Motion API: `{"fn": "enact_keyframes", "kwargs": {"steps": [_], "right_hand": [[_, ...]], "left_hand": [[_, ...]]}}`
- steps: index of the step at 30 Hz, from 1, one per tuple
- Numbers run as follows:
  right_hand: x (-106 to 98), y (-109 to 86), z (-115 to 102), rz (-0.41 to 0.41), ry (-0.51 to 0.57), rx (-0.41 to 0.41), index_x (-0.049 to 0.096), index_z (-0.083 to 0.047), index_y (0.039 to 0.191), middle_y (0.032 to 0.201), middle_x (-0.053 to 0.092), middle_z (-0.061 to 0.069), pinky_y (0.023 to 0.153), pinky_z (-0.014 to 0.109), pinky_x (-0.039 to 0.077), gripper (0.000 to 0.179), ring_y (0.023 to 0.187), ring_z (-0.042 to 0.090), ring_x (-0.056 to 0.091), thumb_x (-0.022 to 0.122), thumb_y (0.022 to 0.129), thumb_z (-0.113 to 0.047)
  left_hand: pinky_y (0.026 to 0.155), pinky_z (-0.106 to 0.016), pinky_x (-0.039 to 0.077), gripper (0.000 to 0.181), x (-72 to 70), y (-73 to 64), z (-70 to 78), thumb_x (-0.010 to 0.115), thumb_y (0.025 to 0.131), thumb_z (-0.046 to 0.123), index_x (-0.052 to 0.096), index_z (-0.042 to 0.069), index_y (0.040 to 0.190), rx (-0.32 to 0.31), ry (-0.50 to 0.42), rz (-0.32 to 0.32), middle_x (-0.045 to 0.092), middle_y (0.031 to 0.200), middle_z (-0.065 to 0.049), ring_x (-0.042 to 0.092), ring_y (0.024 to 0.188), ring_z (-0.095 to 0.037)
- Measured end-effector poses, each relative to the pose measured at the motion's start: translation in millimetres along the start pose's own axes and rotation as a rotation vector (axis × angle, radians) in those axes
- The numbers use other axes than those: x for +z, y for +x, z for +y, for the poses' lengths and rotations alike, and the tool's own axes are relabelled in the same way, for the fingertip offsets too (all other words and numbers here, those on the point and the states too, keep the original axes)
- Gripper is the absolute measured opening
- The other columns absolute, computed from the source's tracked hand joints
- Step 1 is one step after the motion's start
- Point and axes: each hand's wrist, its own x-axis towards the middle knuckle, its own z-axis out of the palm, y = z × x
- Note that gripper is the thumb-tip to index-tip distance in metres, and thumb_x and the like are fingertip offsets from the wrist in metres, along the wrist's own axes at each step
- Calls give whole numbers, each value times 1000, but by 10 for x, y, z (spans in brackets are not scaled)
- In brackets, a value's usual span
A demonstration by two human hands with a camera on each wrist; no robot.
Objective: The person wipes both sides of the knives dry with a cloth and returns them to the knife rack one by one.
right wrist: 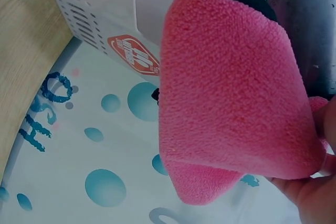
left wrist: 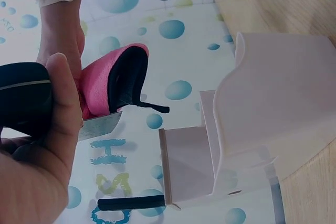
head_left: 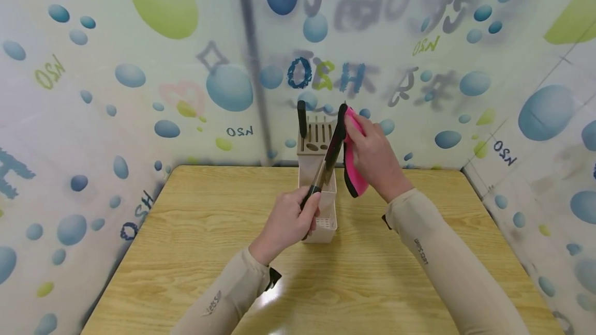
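My left hand [head_left: 289, 221] grips a knife by its black handle [left wrist: 23, 95], with the blade [head_left: 321, 169] tilted upward and to the right. My right hand [head_left: 374, 154] pinches a fluffy pink cloth [right wrist: 231, 82] with a black reverse side. The cloth is folded against the upper part of the blade and hides much of it; in the right wrist view a stretch of grey blade [right wrist: 299, 40] shows beside it. Directly behind the knife stands a pale knife holder [head_left: 318, 155] with a slotted top. Another black-handled knife [head_left: 301, 115] stands in its left slot.
A wood-grain table [head_left: 223, 200] lies under both arms. The holder has a lower front compartment [head_left: 326, 221] with a perforated base. A patterned sheet [head_left: 186, 92] with blue and green spots rises behind the table and at both sides.
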Motion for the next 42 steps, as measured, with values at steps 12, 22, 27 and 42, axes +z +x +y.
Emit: {"fn": "enact_keyframes", "kwargs": {"steps": [12, 22, 27, 42], "right_hand": [[26, -93, 47, -8, 6, 18, 58, 8, 138, 129, 59, 32, 90, 54, 56, 39, 109, 46, 62, 58, 99, 4], [11, -189, 116, -44, 4, 27, 57, 10, 139, 130, 59, 33, 96, 54, 54, 42, 111, 47, 61, 59, 98, 5], [-40, -272, 170, -146, -14, 97, 56, 9, 140, 127, 59, 32, 94, 54, 55, 42, 108, 49, 59, 58, 99, 4], [-53, -704, 399, -578, -55, 319, 49, 2, 148, 130, 56, 34, 82, 54, 60, 52, 107, 50, 57, 58, 98, 2]], "left_hand": [[37, -26, 44, 38, -16, -10, 45, 50, 110, 19, 60, 6, 76, -25, 2, -23, 60, 54, 0, 54, 41, -5], [40, -30, 49, 36, -66, 11, 54, 50, 109, 18, 60, 5, 77, -78, -27, -44, 61, 57, -1, 58, 43, -9], [40, -33, 50, 33, -103, 37, 69, 51, 108, 15, 60, 4, 79, -140, -50, -41, 61, 57, -3, 58, 43, -14], [45, -37, 54, 21, -247, 148, 135, 61, 104, 20, 61, 4, 91, -260, -78, -73, 64, 66, -10, 61, 46, -18]]}}
